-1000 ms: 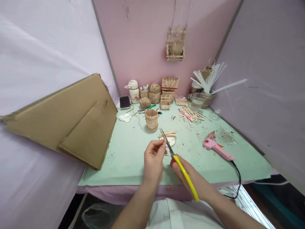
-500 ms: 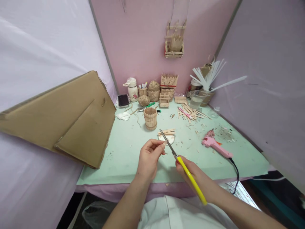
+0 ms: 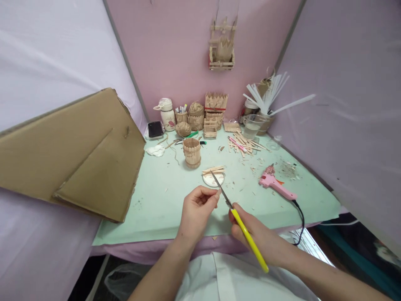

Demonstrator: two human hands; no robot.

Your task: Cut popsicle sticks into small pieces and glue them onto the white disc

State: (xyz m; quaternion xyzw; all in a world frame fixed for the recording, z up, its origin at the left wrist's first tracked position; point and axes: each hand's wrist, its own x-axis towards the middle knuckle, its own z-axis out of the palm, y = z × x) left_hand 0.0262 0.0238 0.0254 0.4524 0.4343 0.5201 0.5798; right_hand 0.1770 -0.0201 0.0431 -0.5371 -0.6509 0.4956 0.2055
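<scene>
Between thumb and fingertips my left hand [image 3: 200, 211] pinches a small piece of wooden stick [image 3: 218, 192], mostly hidden by the fingers. My right hand [image 3: 250, 228] grips yellow-handled scissors [image 3: 249, 238], whose narrow blades point away and to the left. The blades look closed together and lie right beside the pinched piece. Just beyond the blade tips, several thin wooden sticks [image 3: 213, 169] rest across a round white lid or dish [image 3: 216, 179]. Farther back and left stands a small barrel-shaped cup of wooden sticks [image 3: 191, 154].
A pink glue gun [image 3: 275, 184] lies on the right, its cord running off the table edge. Loose craft sticks [image 3: 246, 144] and a clear cup [image 3: 251, 127] sit behind. A large cardboard sheet [image 3: 94, 163] leans at left. Twine balls [image 3: 183, 129] and a bottle [image 3: 166, 115] line the back.
The view has shifted slightly, so the table things appear farther left. The scissor blades have closed from slightly apart, beside the piece in my left hand. Both hands keep their grips.
</scene>
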